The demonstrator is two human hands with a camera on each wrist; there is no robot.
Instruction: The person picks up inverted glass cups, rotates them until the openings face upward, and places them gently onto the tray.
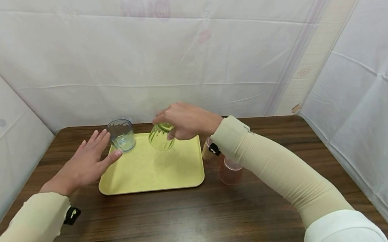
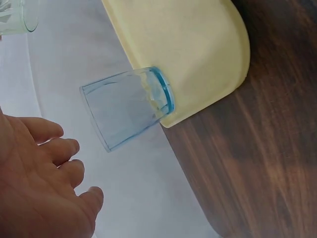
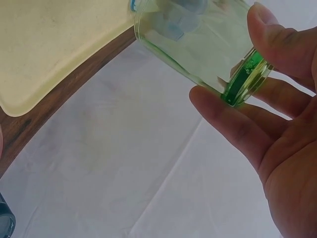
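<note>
Two cups over tray (image 1: 142,177), blue cup (image 1: 121,135) upside down beside spread left fingers (image 1: 99,143), right fingers (image 1: 171,134) pinching green cup (image 1: 159,137)

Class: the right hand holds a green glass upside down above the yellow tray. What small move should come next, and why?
Probably lower the green glass straight down onto the tray. The right hand holds it inverted just above bare tray, beside the blue glass already standing there, and the left hand is open and clear.

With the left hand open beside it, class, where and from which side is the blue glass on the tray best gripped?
Grip the blue glass round its side wall, coming from the left, where the open left hand lies. It stands mouth-down on the yellow tray, base up, so no open rim offers itself to hook.
</note>
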